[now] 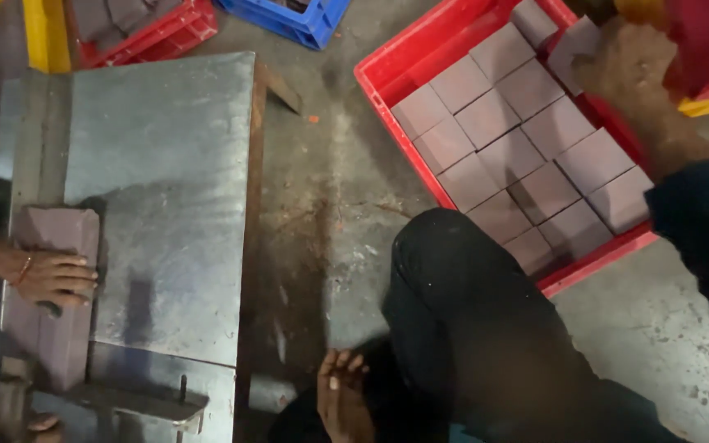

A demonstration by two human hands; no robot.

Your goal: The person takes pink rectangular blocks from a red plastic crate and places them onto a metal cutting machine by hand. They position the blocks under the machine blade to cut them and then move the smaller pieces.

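- Maroon block (572, 47) sits in the upper right of the frame, at the far corner of the red crate (387, 90), tilted above the flat rows of packed blocks (502, 139).
- My right hand (617, 70) is clamped on its edge. A side grip appears to suit the tight packing.
- My left hand (342, 398), lower centre, is empty, fingers loosely apart, beside my knee (453, 303), probably as a brace.
- Another person's hand (55, 279), at the left edge, presses a long block (59, 234) flat on the steel table (166, 164).
- Blur obscures my right fingers, so the exact grip is unclear. The blue crate (289, 20) at the top is cut off.
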